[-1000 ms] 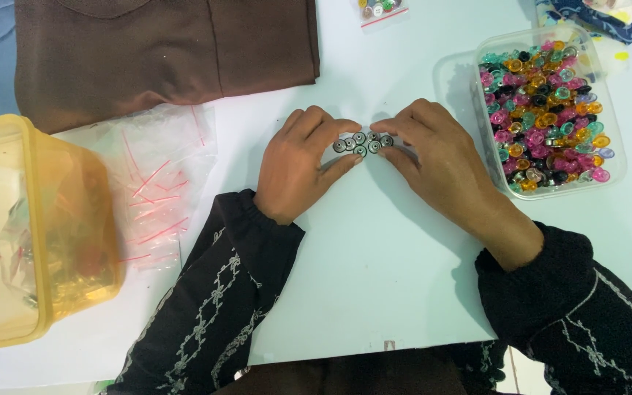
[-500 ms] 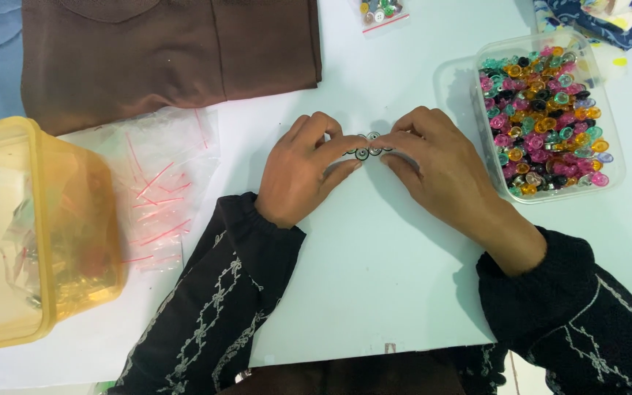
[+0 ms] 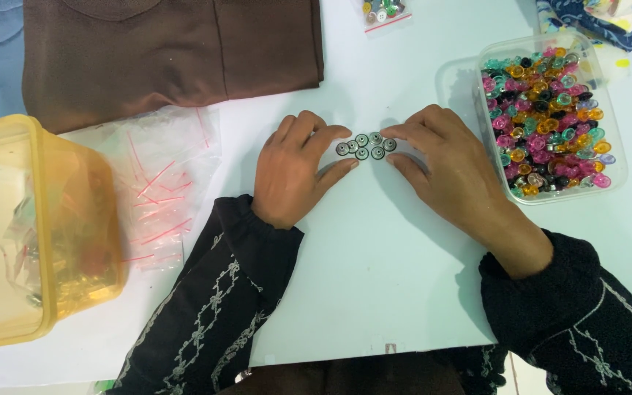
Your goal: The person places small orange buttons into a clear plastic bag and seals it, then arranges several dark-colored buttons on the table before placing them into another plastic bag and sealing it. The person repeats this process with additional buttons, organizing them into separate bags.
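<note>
Several small round dark buttons (image 3: 366, 145) lie in a tight cluster on the white table (image 3: 374, 278). My left hand (image 3: 294, 172) rests flat just left of them, its fingertips touching the cluster's left side. On the cluster's right side my right hand (image 3: 440, 164) presses in with its fingertips. Both hands pinch the buttons together between them. Black sleeves with pale embroidery cover both arms.
A clear plastic box (image 3: 616, 139) full of coloured buttons stands at the right. A pile of small clear zip bags (image 3: 159, 183) lies left of my hands, beside a yellow plastic tub (image 3: 38, 227). Folded brown fabric (image 3: 170, 51) lies at the back. One small filled bag (image 3: 383, 11) is at the top.
The button cluster has spread from a tight bunch into two short rows between my fingertips. Both hands stay in much the same place.
</note>
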